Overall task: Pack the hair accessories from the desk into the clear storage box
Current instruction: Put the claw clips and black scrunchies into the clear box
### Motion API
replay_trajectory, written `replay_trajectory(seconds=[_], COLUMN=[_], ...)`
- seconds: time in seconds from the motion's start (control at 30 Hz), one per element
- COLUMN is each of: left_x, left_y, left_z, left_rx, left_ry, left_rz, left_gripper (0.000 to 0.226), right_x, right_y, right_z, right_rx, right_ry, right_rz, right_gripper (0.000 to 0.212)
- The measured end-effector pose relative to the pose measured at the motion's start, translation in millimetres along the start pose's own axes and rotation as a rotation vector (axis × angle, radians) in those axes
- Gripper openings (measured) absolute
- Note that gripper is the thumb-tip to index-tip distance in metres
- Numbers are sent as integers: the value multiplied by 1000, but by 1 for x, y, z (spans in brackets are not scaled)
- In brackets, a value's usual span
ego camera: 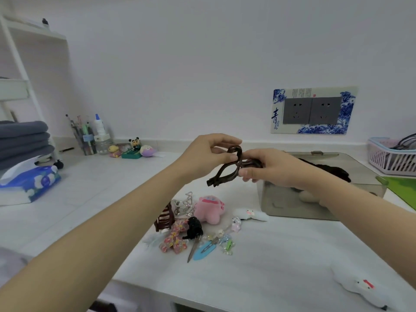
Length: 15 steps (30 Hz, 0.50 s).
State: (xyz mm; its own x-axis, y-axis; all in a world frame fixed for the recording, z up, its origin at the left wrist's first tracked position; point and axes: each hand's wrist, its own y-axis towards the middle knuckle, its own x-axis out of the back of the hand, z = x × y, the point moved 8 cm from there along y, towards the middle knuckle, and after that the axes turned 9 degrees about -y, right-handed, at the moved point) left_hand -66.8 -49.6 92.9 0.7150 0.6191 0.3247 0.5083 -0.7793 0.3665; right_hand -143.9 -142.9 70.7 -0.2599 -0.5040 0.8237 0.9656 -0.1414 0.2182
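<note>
Here we pinch one glossy brown looped claw clip point(234, 167) between both hands, left hand point(207, 154) and right hand point(270, 170), fingers curled on it, above one smoky clear box point(292, 208).

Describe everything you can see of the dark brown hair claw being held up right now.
The dark brown hair claw looks like glossy hard plastic, with looped handles at its upper end and two long curved arms running down-left to a blunt tip. It is held in the air above the desk, tilted. The left hand pinches the top loop; the right hand holds the other end. It hangs beside the clear storage box, touching only the hands.
</note>
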Motion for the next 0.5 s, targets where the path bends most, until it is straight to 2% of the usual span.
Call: replay_trajectory(seconds=[0.1, 0.23, 0.33, 0.43, 0.5], left_x=[24, 65, 81, 86, 84], left_y=[-12, -35, -57, -72, -75], left_z=[16, 59, 95, 112, 116], left_rx=[113, 383, 628, 741, 746], left_ry=[104, 644, 928, 987, 923], left_rz=[-23, -55, 25, 72, 85], left_gripper=[43, 47, 65, 70, 59], right_x=[-12, -33, -47, -54, -56], right_y=[11, 22, 26, 27, 26], right_z=[4, 3, 4, 8, 11], right_rx=[-22, -60, -81, -99, -114], right_ry=[20, 64, 59, 65, 101], right_rz=[-41, 0, 21, 51, 72], right_gripper=[18, 17, 15, 18, 26])
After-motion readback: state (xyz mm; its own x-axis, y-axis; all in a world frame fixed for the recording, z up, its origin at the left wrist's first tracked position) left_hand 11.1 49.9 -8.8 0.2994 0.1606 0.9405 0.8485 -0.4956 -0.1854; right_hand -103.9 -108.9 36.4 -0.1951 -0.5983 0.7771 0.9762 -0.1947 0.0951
